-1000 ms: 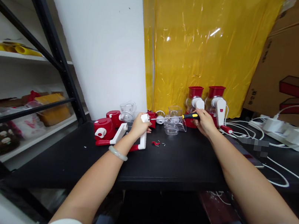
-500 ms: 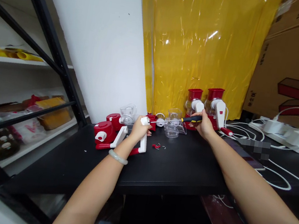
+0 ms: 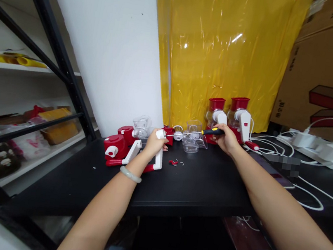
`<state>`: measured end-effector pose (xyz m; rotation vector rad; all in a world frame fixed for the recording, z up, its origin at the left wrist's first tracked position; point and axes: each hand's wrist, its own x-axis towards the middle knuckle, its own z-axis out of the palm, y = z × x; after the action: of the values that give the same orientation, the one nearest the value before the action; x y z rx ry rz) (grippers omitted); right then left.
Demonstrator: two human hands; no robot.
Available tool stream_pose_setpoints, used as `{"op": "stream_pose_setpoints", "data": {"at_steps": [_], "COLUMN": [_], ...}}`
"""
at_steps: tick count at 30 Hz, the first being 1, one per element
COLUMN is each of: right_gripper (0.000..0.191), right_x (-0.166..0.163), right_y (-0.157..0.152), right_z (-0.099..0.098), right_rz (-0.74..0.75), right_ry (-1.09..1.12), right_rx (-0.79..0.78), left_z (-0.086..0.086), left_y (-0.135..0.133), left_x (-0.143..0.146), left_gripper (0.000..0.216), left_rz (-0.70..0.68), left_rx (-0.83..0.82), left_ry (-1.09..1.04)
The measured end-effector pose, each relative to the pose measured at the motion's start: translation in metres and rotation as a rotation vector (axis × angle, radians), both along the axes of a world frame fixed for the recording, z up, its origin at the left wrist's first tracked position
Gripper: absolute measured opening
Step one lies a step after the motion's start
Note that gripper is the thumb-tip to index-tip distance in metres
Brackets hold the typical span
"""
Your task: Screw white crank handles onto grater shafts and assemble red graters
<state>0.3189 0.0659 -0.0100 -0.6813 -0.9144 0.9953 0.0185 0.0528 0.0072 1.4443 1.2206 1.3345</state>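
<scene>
My left hand (image 3: 153, 145) is closed around a white crank handle (image 3: 159, 159), whose red grip hangs low behind my wrist. In my right hand (image 3: 226, 140) is a screwdriver (image 3: 211, 131) with a black and yellow handle. Its long metal shaft points left, and the tip is at the white end of the crank in my left hand; whether it sits in a screw I cannot tell. Below it on the black table (image 3: 194, 187) lie a small red part (image 3: 173, 163) and several tiny screws (image 3: 181, 163).
Red grater bases (image 3: 116, 146) stand at left beside another white crank (image 3: 133, 152). Clear plastic housings (image 3: 192, 139) lie behind my hands. Two assembled red-and-white graters (image 3: 239, 117) stand at the back right, near white cables, a power strip (image 3: 319, 150) and a tablet-like device (image 3: 272, 171).
The screwdriver's handle has turned a little in my right hand, showing more yellow. My left hand keeps its hold on the crank, and the view has shifted slightly.
</scene>
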Motion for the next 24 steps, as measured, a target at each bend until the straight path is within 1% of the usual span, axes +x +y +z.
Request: {"op": "stream_pose_setpoints", "data": {"at_steps": [3,4,6,10,12,14,16,18,21,24], "right_gripper": [0.038,0.04,0.038,0.03,0.031,0.038,0.049,0.052,0.043,0.031], "right_x": [0.0033,0.0037,0.003,-0.0023,-0.0032,-0.0014,0.002,0.005,0.0051,0.0008], "right_y": [0.0015,0.0017,0.0013,-0.0003,0.0001,0.0017,0.0037,0.005,0.0047,0.0027], "right_z": [-0.0031,-0.0039,-0.0042,0.0008,0.0029,0.0025,-0.0003,-0.0034,-0.0045,-0.0007], "right_rz": [-0.055,-0.071,-0.077,-0.072,-0.076,-0.072,-0.093,-0.111,-0.08,-0.054], "right_ry": [-0.104,-0.145,-0.185,-0.042,0.019,0.012,-0.045,-0.12,-0.148,-0.044], "right_rx": [0.001,0.004,0.021,0.041,0.037,0.026,0.014,0.013,0.029,0.008], "left_z": [-0.0001,-0.0001,-0.0003,-0.001,-0.0012,-0.0012,-0.0006,0.0004,0.0018,0.0018], "left_y": [-0.0002,-0.0001,0.0002,0.0001,-0.0008,-0.0021,-0.0033,-0.004,-0.0041,-0.004], "left_x": [0.0006,0.0007,0.0007,0.0005,0.0008,0.0015,0.0024,0.0032,0.0037,0.0034], "left_gripper": [0.041,0.042,0.044,0.046,0.048,0.048,0.046,0.045,0.045,0.046], "left_rz": [-0.001,0.003,0.01,0.011,0.008,0.001,-0.003,0.004,0.017,0.016], "left_rx": [-0.001,-0.002,-0.003,0.004,0.004,0.003,0.001,-0.007,-0.017,-0.015], "left_ry": [0.007,0.01,0.018,0.033,0.037,0.042,0.047,0.052,0.053,0.058]}}
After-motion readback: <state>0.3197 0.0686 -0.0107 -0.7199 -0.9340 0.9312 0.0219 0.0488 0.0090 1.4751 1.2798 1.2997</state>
